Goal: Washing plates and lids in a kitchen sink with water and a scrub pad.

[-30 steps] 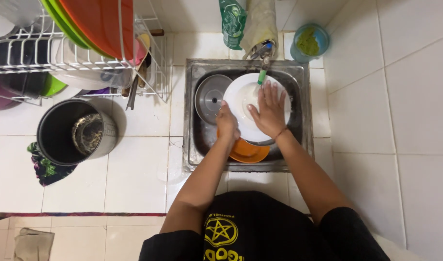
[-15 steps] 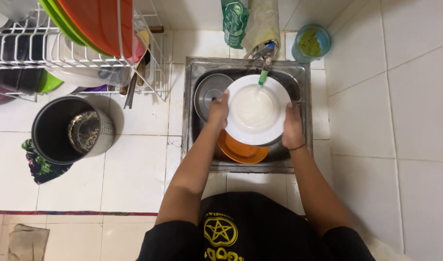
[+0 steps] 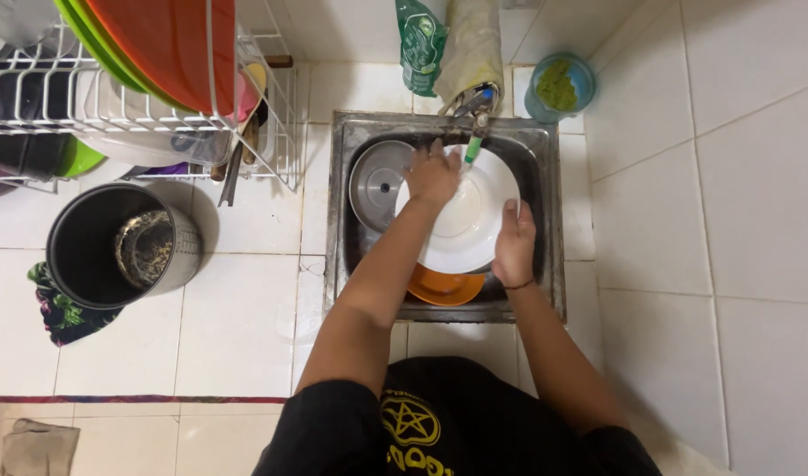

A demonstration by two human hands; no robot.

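Note:
A round white plate (image 3: 465, 231) is held over the steel sink (image 3: 545, 159), under the tap with its green spout (image 3: 472, 150). My right hand (image 3: 515, 247) grips the plate's right rim. My left hand (image 3: 432, 173) rests flat on the plate's upper left part, near the spout. Below the plate an orange dish (image 3: 445, 287) lies in the sink. A steel lid (image 3: 378, 183) lies at the sink's left side.
A white wire dish rack (image 3: 271, 97) at upper left holds orange and green plates. A black pot (image 3: 113, 245) with a dirty inside stands on the tiled counter, on a patterned cloth (image 3: 58, 310). A blue cup (image 3: 558, 86) and green pouch (image 3: 420, 44) stand behind the sink.
My left hand has gone from the plate's left rim up onto its top left face. My right hand moved from the plate's face to its right rim a second ago and stays there.

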